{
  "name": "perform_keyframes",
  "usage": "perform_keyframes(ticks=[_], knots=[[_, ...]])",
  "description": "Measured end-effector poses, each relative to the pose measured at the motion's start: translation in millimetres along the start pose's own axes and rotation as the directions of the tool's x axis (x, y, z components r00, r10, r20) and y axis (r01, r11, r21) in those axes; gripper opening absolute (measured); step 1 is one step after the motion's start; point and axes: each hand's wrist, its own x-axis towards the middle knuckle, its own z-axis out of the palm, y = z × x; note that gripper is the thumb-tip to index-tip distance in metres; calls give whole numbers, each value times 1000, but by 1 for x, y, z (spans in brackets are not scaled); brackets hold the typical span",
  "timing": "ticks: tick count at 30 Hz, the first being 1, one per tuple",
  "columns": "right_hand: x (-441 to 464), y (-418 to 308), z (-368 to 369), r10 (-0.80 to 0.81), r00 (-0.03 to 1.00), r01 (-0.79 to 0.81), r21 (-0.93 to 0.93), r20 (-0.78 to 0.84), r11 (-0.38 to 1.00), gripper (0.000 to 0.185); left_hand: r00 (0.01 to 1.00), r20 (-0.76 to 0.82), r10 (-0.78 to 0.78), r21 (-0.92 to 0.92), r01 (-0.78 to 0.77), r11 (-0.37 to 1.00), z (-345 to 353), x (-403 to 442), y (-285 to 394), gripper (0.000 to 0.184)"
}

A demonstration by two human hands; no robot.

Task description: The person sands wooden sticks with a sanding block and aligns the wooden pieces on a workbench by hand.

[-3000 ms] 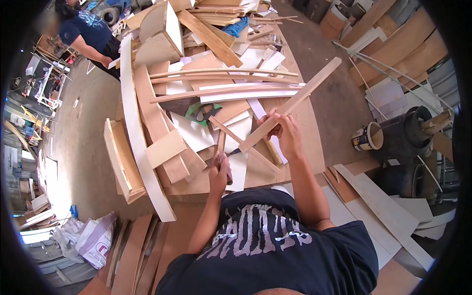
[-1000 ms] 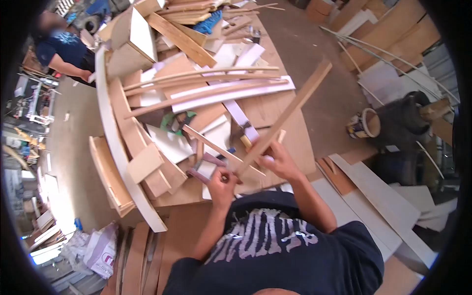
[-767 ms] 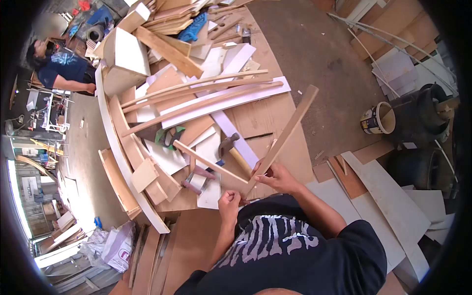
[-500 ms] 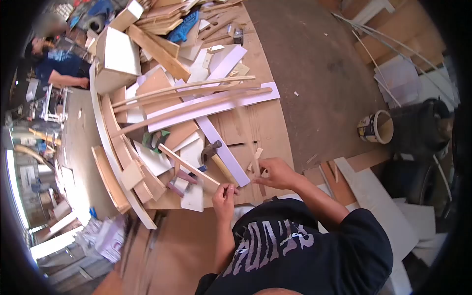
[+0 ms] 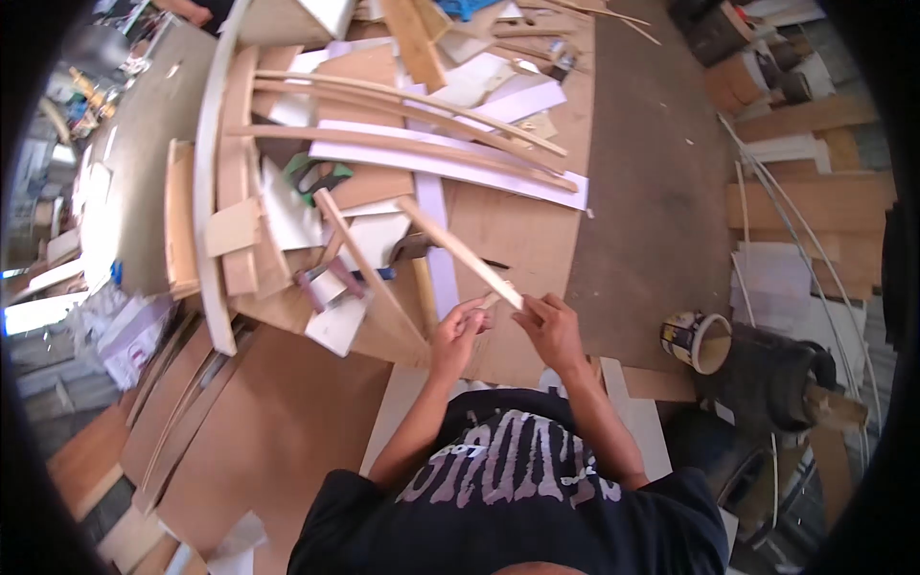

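My right hand (image 5: 550, 331) is closed around the near end of a pale wooden strip (image 5: 460, 251), which slants up and left over the table. Beside it, my left hand (image 5: 462, 328) has its fingers curled together near a small wood piece at the strip's end; what they hold, if anything, I cannot make out. A hammer (image 5: 425, 289) lies beyond my left hand, its head partly behind the strip. Left of the hammer rests another wooden strip (image 5: 369, 266). A lilac board (image 5: 440, 278) runs under the hammer area.
Long curved wooden strips (image 5: 412, 144) lie across a lilac board (image 5: 335, 150) on the cluttered worktable (image 5: 537, 230). Green-and-black tape (image 5: 316, 177) sits among offcuts. On the floor at right are a bucket (image 5: 697, 342) and a black container (image 5: 771, 376). A person's hand (image 5: 196, 11) shows at upper left.
The strip in my right hand has swung from pointing away to slanting left. My left hand has moved right, away from the other strip's end. The view has shifted.
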Motion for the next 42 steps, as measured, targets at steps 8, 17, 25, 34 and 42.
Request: perform_keyframes(ticks=[8,17,25,34,42], knots=[[22,47,-18,-66,974,42,114,216,993,35,911,-346,224,85,-208,975,39,-34,-41,29],[60,27,-38,-434,819,380,210,376,901,43,531,-803,270,143,-268,953,73,-125,-85,34],[60,-16,47,-487,812,424,250,320,871,40,567,-757,323,367,-39,929,3,-99,-76,63],[48,-35,146,-435,890,433,39,135,900,45,562,-671,484,642,114,758,-61,-15,-85,60],[43,-17,180,-390,890,377,99,235,921,43,780,-587,218,336,-11,942,-76,-16,-102,28]])
